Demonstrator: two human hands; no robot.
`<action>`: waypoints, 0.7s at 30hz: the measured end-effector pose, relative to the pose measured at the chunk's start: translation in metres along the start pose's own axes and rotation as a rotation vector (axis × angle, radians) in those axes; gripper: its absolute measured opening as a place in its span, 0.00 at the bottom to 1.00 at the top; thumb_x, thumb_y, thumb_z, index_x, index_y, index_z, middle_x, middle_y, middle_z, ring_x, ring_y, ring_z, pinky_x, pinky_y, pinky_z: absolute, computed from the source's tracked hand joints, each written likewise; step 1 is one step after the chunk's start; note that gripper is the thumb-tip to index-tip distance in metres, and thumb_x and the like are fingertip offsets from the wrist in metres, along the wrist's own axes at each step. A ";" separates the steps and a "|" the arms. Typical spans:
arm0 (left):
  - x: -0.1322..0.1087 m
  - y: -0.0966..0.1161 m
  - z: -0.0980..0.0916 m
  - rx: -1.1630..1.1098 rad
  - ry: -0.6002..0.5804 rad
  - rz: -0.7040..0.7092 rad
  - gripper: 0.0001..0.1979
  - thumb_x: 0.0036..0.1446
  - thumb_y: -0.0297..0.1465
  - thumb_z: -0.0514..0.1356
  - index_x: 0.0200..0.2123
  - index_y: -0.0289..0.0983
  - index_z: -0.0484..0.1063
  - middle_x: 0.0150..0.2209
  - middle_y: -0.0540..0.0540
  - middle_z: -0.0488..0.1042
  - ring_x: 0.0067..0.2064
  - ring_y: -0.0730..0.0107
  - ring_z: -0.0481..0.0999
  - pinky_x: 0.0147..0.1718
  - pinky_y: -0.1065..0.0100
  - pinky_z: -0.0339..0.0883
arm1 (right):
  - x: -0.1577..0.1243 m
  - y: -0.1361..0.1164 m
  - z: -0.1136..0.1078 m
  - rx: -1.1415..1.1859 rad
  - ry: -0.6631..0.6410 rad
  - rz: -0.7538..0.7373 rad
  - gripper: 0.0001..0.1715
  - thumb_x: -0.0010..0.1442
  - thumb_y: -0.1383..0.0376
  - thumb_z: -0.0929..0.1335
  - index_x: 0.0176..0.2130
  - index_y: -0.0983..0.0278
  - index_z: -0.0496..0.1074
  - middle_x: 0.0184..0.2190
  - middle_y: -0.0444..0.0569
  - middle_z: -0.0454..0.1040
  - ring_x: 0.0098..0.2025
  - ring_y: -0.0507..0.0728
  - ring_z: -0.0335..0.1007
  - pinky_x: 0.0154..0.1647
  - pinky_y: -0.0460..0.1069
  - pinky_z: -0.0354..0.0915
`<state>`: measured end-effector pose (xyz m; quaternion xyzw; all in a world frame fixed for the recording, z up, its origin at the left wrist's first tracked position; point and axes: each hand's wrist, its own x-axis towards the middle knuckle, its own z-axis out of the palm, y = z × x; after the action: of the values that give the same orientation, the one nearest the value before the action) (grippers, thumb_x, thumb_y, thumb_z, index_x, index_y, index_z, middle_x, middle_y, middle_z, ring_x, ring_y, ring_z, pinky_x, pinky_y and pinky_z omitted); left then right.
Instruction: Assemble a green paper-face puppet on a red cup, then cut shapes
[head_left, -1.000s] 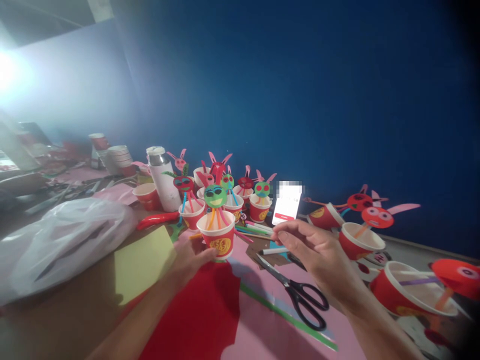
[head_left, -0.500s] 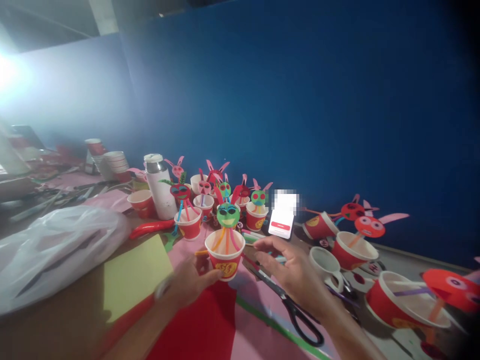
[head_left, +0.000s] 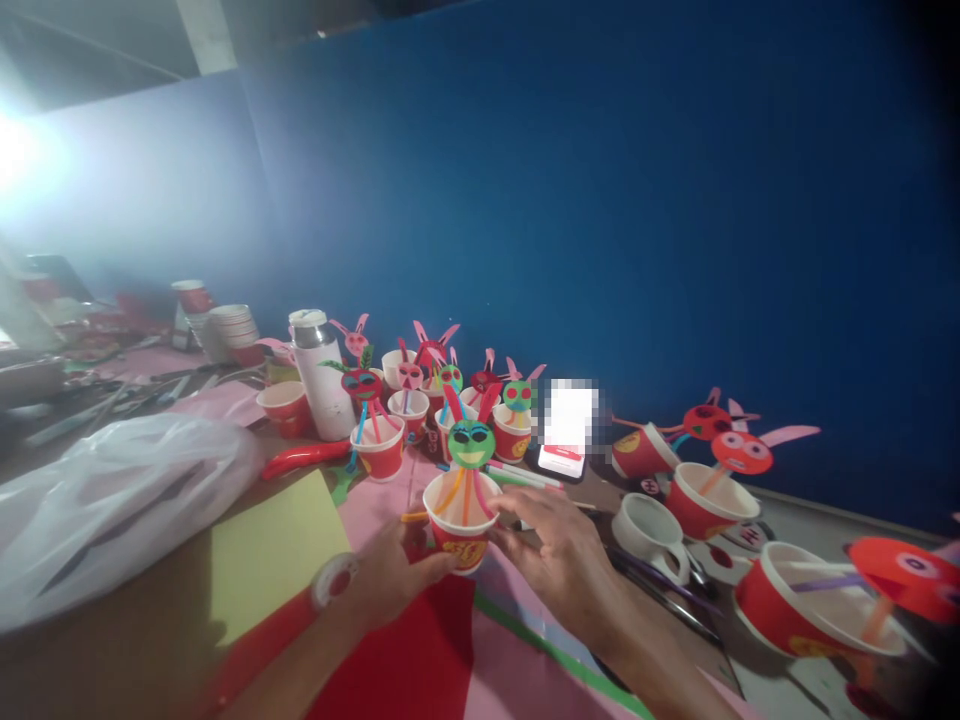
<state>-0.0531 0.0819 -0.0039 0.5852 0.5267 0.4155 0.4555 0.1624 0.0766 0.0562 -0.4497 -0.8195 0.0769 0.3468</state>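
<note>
A red-and-white paper cup (head_left: 459, 550) stands upright in front of me. In it, orange and pink strips hold up a green paper face (head_left: 471, 446) with red ears. My left hand (head_left: 401, 565) grips the cup's left side, thumb across its front, next to a small orange strip sticking out. My right hand (head_left: 544, 540) has its fingers against the cup's right rim and side; some fingertips are hidden. Red paper (head_left: 405, 650) and pink paper lie beneath. The scissors are mostly covered by my right hand and forearm.
Several similar cup figures stand behind, among them one with a red face (head_left: 361, 385); more are at right. Around them are a white flask (head_left: 322, 385), a phone (head_left: 566, 430), a white mug (head_left: 651, 535), a plastic bag (head_left: 127, 500), yellow paper (head_left: 281, 550) and a tape roll (head_left: 335, 580).
My right hand has moved left from beside the cup onto its right side, covering the scissors. The cup and its green face have shifted slightly right and nearer, with my left hand still on it.
</note>
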 end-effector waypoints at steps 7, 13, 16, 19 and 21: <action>0.002 0.016 -0.009 0.054 -0.036 0.097 0.27 0.46 0.36 0.64 0.52 0.39 0.67 0.49 0.41 0.73 0.43 0.58 0.73 0.43 0.62 0.66 | 0.006 0.010 -0.015 -0.156 0.025 0.002 0.08 0.57 0.66 0.67 0.40 0.60 0.72 0.41 0.49 0.77 0.42 0.61 0.72 0.42 0.55 0.65; 0.008 0.026 -0.016 -0.066 0.264 0.042 0.14 0.52 0.38 0.59 0.39 0.36 0.72 0.39 0.43 0.76 0.39 0.64 0.73 0.36 0.68 0.66 | 0.009 0.033 -0.014 -0.256 0.082 0.012 0.09 0.57 0.68 0.65 0.39 0.62 0.72 0.41 0.51 0.77 0.42 0.62 0.72 0.42 0.55 0.63; 0.009 0.026 -0.015 -0.026 0.294 -0.001 0.13 0.51 0.40 0.60 0.29 0.34 0.72 0.27 0.46 0.74 0.28 0.68 0.70 0.26 0.71 0.63 | 0.009 0.037 -0.007 -0.274 0.068 0.013 0.09 0.56 0.69 0.66 0.39 0.62 0.72 0.40 0.50 0.77 0.42 0.61 0.72 0.41 0.54 0.61; 0.007 0.029 -0.011 -0.023 0.255 0.006 0.13 0.51 0.39 0.59 0.25 0.35 0.71 0.24 0.47 0.72 0.27 0.70 0.69 0.25 0.73 0.62 | 0.009 0.039 -0.001 -0.290 0.051 0.015 0.08 0.56 0.70 0.66 0.38 0.62 0.73 0.39 0.49 0.77 0.41 0.61 0.72 0.40 0.53 0.60; 0.006 0.031 -0.010 -0.014 0.224 0.009 0.13 0.52 0.39 0.57 0.23 0.35 0.69 0.23 0.48 0.71 0.25 0.72 0.68 0.23 0.74 0.61 | 0.009 0.041 0.002 -0.297 0.045 0.016 0.08 0.56 0.70 0.67 0.37 0.62 0.73 0.39 0.48 0.78 0.41 0.60 0.72 0.39 0.53 0.60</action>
<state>-0.0543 0.0880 0.0285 0.5344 0.5688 0.4840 0.3958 0.1859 0.1075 0.0415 -0.5042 -0.8103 -0.0524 0.2942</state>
